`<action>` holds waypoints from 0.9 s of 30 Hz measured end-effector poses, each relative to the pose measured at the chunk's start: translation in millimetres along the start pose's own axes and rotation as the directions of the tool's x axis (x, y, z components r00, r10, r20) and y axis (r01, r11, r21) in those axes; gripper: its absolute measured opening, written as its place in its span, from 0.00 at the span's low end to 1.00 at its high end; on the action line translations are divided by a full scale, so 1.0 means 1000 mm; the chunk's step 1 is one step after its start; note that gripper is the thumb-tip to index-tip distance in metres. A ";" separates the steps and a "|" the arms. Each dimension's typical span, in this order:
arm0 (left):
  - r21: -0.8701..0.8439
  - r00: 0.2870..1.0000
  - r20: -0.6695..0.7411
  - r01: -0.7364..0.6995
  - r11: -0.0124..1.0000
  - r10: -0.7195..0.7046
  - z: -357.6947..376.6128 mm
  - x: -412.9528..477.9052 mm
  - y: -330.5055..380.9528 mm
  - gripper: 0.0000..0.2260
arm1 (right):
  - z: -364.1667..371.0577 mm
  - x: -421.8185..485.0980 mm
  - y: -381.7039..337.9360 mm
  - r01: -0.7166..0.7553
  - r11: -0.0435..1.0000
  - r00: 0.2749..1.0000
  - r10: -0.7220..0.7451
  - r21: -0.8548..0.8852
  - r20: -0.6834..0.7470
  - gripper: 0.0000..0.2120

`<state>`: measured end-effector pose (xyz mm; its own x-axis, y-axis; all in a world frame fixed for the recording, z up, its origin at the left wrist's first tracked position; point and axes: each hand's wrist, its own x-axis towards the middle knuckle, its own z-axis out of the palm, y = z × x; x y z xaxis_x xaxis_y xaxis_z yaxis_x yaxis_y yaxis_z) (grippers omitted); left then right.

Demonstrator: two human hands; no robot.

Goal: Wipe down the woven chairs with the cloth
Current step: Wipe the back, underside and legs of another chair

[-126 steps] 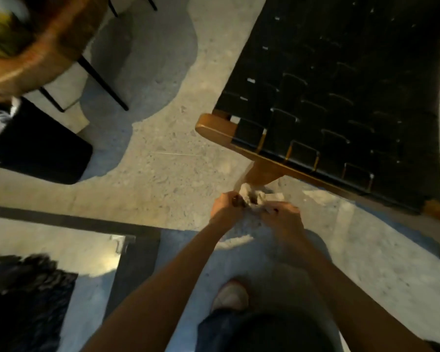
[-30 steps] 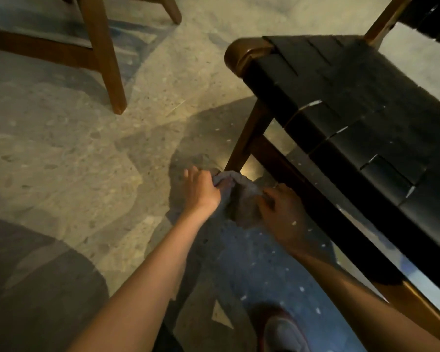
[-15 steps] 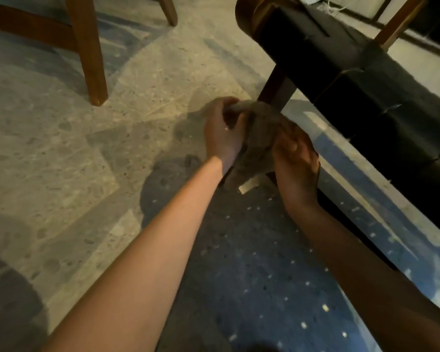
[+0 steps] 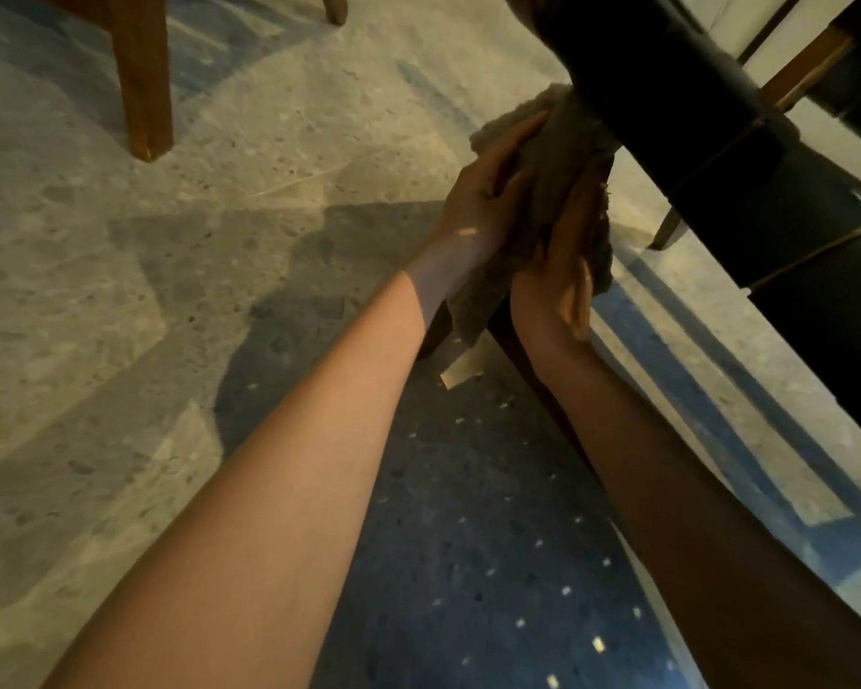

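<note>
Two hands, left hand (image 4: pixel 478 211), right hand (image 4: pixel 560 271), one cloth (image 4: pixel 553 156), one woven chair (image 4: pixel 692 116), two other wooden legs (image 4: pixel 143 77) (image 4: pixel 334 7).

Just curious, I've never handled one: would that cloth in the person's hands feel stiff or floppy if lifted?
Probably floppy: the cloth bunches between the left hand and right hand, and a loose corner droops below them. Likely light, since it crumples into soft folds. Its fuzzy surface suggests it wouldn't slip easily.
</note>
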<state>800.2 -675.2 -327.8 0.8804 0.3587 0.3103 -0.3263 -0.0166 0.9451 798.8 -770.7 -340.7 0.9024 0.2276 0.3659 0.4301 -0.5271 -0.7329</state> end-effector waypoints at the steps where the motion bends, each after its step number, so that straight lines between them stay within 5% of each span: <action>1: 0.029 1.000 0.011 0.019 0.999 -0.019 -0.001 0.002 -0.003 0.20 | 0.001 0.000 0.002 -0.029 1.000 0.998 0.028 0.009 0.050 0.25; 6: 0.118 0.996 0.032 0.084 0.989 -0.088 -0.014 -0.009 -0.025 0.21 | 0.009 -0.024 -0.003 -0.023 0.999 0.998 0.021 0.028 0.056 0.27; 13: 0.330 0.968 0.090 0.193 0.924 -0.235 -0.048 -0.045 -0.068 0.23 | 0.026 -0.064 0.005 -0.070 0.991 0.951 0.032 0.114 0.309 0.33; 20: 0.377 0.922 0.046 0.339 0.862 -0.383 -0.060 -0.067 -0.096 0.23 | 0.048 -0.085 0.015 -0.221 0.975 0.896 0.193 0.024 0.399 0.36; 23: 0.350 0.922 -0.081 0.382 0.855 -0.378 -0.056 -0.071 -0.096 0.19 | 0.040 -0.089 0.013 -0.206 0.978 0.912 0.198 -0.017 0.360 0.32; 27: 0.264 0.946 -0.125 0.323 0.909 -0.300 -0.051 -0.076 -0.071 0.09 | 0.016 -0.094 -0.001 0.023 0.999 0.988 -0.017 -0.035 0.151 0.30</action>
<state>738.8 -653.9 -423.7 0.8874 0.4610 -0.0025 0.0787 -0.1460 0.9862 714.1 -778.3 -383.1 0.8885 0.3575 0.2877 0.4493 -0.5501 -0.7040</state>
